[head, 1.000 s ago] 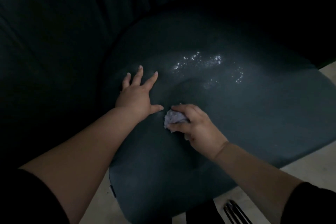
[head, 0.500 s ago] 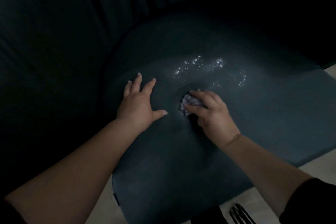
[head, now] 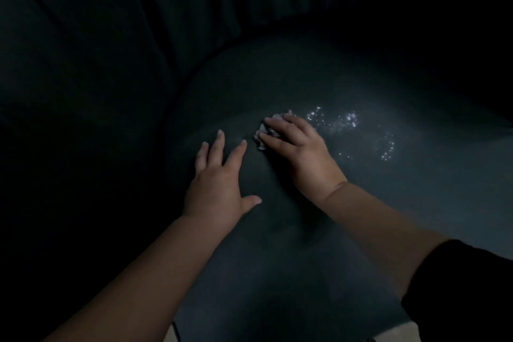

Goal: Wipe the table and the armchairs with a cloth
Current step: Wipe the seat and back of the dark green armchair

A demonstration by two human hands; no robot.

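Dim light fell across the dark seat (head: 277, 272) of an armchair that filled most of the frame, with its pleated backrest (head: 111, 36) curving through the upper left. The right hand (head: 302, 153) lay just right of centre, fingers curled down over a small crumpled cloth (head: 262, 136) and pinning it to the cushion; only the pale edges of the cloth showed past the fingertips. The left hand (head: 219, 186) rested flat beside it, a little lower and to the left, fingers spread wide and holding nothing, apparently bracing the body. A scatter of glistening droplets (head: 347, 122) sat on the fabric to the right of the cloth, trailing toward the middle right of the frame.

Compared with a second earlier, the right hand had carried the cloth from a spot level with the left thumb up and away across the seat, so that it now sat at the near edge of the wet patch. The left hand had hardly shifted. That suggested a wiping stroke well under way on this chair, with the sparkling patch itself still largely unwiped. No table was in view, so that part of the job could not be judged.
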